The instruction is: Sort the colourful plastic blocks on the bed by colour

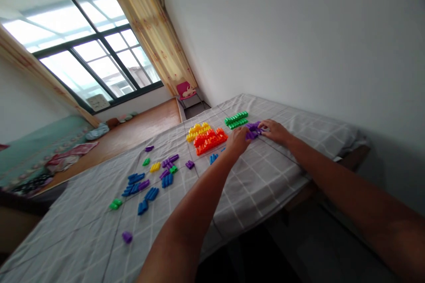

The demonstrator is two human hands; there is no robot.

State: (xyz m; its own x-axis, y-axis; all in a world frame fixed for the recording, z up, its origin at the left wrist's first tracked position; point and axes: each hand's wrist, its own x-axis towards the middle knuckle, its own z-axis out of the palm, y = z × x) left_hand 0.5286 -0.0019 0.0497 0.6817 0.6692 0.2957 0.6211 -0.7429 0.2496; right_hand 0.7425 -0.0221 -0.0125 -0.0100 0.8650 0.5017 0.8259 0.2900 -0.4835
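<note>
A group of purple plastic tube-shaped building pieces lies on the checked cloth, between my two hands. My left hand is closed at its left end, the fingertips hidden in part by the hand. From the other side my right hand has its curled fingers on the right end of the purple pieces. Just beyond them are rows of green pieces. Left of my left hand lie orange-red rows and yellow rows. A few blue pieces show beside my left forearm.
Loose blue pieces, purple pieces, yellow pieces and green pieces are scattered on the left. A single purple piece lies nearer me. The white wall borders the cloth-covered surface on the right.
</note>
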